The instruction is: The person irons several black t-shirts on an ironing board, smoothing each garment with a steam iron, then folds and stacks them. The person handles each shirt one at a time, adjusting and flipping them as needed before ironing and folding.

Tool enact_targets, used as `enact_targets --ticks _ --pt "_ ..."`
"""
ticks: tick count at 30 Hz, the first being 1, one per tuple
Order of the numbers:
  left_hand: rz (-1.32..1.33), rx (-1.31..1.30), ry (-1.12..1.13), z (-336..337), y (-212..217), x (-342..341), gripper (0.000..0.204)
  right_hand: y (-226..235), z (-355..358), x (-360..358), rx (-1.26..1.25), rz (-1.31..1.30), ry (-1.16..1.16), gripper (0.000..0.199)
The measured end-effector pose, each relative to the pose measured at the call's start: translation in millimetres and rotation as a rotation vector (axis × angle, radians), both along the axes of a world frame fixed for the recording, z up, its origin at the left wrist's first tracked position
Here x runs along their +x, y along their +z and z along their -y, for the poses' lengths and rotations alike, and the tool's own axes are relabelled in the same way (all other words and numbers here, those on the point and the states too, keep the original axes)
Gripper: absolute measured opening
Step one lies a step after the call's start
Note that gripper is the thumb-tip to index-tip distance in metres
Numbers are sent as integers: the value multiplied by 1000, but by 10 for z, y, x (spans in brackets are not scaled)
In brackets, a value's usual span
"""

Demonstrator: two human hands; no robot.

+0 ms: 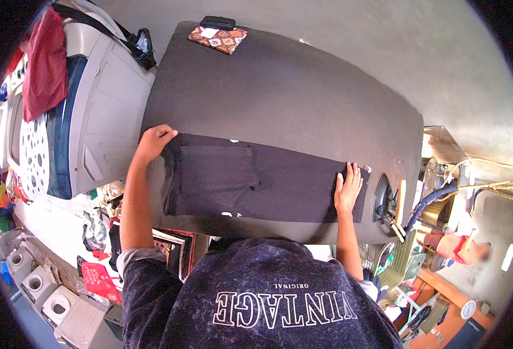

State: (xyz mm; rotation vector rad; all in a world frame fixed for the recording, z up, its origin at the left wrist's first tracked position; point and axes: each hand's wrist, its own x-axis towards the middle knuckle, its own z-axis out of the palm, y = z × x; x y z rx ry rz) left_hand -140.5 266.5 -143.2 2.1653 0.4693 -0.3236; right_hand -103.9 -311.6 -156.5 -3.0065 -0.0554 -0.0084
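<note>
**Two flat hands on a dark folded cloth**

A dark folded cloth (268,180) lies on the grey bench (303,93), near the front edge, just in front of the person. Its long axis runs from left to right across the bench, so each hand meets one short end of it.

The left hand (154,141) rests at the upper left corner of the cloth. The fingers are bent a little and lie on the edge; I cannot tell if this grip pinches the fabric or only presses on it. The right hand (348,189) lies flat on the right end, fingers spread and pointing away from the body. This grip is wide and holds nothing; the palm only presses down.

Both hands touch the cloth, well apart from each other.

A clothes iron (384,200) stands just beside the right hand, at the right end of the bench. A patterned pad (217,39) lies at the far edge, well apart from the cloth.
</note>
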Motion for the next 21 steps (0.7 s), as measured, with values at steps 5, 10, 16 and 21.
enact_targets --ticks 5,10,16,21 --pt "47 -40 -36 -120 15 -33 22 -105 149 63 43 -2 75 52" --pt "91 -95 -95 -218 19 -74 18 278 -586 112 219 125 251 41" --pt "56 -334 -72 -257 -17 -73 24 559 -2360 -375 484 -123 1058 30" --pt "88 -348 20 -236 -88 -89 22 349 -3059 -411 511 66 1225 25"
